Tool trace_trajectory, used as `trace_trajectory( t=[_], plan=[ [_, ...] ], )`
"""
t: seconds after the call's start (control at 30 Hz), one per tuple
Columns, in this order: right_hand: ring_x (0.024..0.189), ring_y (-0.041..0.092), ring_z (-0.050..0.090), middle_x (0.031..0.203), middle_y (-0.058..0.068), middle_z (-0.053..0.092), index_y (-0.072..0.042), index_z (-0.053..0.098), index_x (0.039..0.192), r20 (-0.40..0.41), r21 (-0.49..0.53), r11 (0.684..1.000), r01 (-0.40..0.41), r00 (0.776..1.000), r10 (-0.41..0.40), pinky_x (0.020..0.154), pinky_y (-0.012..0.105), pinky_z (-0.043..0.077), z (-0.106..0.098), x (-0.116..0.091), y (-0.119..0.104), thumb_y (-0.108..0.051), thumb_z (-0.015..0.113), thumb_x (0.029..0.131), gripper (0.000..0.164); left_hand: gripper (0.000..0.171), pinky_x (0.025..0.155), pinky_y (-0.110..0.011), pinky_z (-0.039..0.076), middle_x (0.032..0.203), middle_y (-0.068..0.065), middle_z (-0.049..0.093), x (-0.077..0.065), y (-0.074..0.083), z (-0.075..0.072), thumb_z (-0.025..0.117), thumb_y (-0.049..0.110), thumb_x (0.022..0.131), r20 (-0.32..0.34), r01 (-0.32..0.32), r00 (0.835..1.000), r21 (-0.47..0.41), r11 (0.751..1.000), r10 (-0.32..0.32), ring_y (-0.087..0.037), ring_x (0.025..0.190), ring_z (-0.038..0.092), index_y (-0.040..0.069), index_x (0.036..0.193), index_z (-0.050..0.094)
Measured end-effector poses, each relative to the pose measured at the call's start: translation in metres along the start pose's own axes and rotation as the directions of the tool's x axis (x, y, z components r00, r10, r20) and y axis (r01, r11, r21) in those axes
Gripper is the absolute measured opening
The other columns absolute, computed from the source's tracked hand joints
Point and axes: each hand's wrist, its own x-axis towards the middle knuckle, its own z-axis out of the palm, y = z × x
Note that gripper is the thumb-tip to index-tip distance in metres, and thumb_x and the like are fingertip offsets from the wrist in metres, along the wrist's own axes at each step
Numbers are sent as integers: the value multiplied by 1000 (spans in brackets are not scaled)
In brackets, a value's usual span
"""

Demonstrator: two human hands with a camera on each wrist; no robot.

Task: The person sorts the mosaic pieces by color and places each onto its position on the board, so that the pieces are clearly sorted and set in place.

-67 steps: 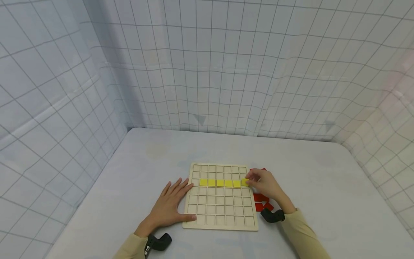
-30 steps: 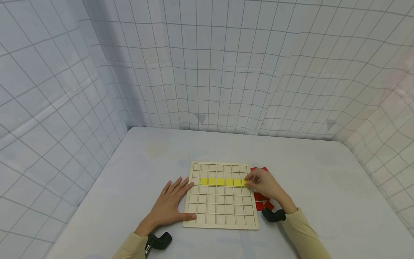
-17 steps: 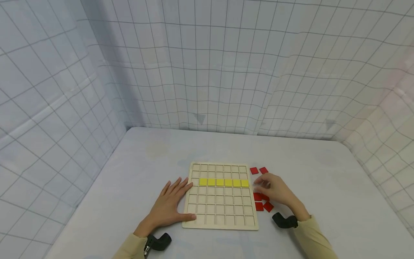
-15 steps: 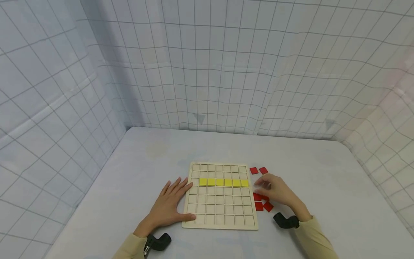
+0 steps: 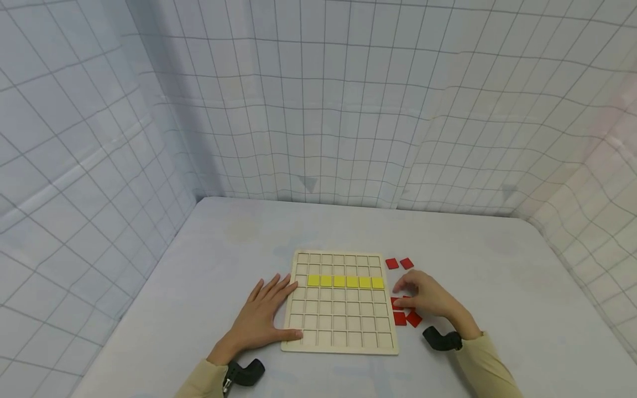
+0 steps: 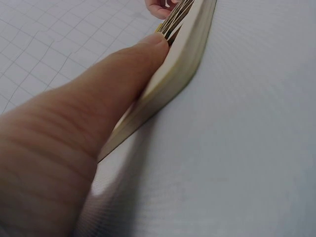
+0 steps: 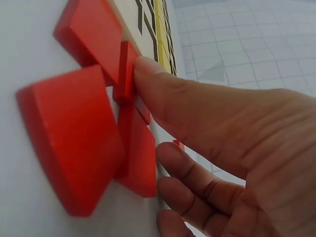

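Observation:
The left hand lies with its fingers spread at the left edge of a pale wooden grid board. Its thumb rests over the board's near left corner, and the left wrist view shows that thumb on the rim. Several yellow square tiles fill a row of cells in the board's upper half. Beside the board's right edge, the right hand hovers low over red square tiles. Its thumb tip is right at one red tile, while the other fingers stay bent loosely, apart from the thumb.
Two more red tiles lie near the board's upper right corner. Some red tiles by the right hand overlap one another. Each wrist carries a black camera mount. A white table bears everything, with gridded white curtains around it.
The right hand set the last yellow tile of the row into its cell and let go. It then moved right and toward the near red tiles, its thumb now lower. The left hand stayed put.

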Motion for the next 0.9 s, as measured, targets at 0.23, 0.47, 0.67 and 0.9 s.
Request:
trace_trajectory(
  t=[0.23,0.47,0.67,0.9],
  plan=[
    [84,18,47,86,-4,54,-16,67,87,-14,9,999,-41,999,41,71,30,45,1,-1,-1,-20,79,78,16,102,114,-46,2,155,-1,23,0,0,0,55,80,71,6,-5,1000,-4,1000,5,-22,143,12,19,150,32],
    [80,18,45,81,-3,51,-16,66,88,3,0,1000,25,1000,-25,64,26,40,2,-2,2,-30,83,73,27,103,114,-45,1,155,-1,22,0,-1,-1,55,80,71,8,-4,1000,-2,1000,4,-23,143,12,19,150,32],
    [81,17,46,82,-5,53,-18,65,86,-1,-7,1000,26,1000,-26,67,28,43,2,1,3,-26,82,75,22,103,114,-45,1,155,-1,22,1,-1,-2,56,79,71,8,-2,1000,-10,1000,2,-23,143,12,19,150,31],
    [85,18,47,86,-7,54,-18,66,87,5,-13,1000,2,1000,-2,74,31,46,0,-3,1,-23,82,76,20,103,114,-45,1,155,-1,22,1,-1,-1,54,80,71,11,-7,1000,-1,1000,7,-23,143,13,19,150,32]
  ],
)
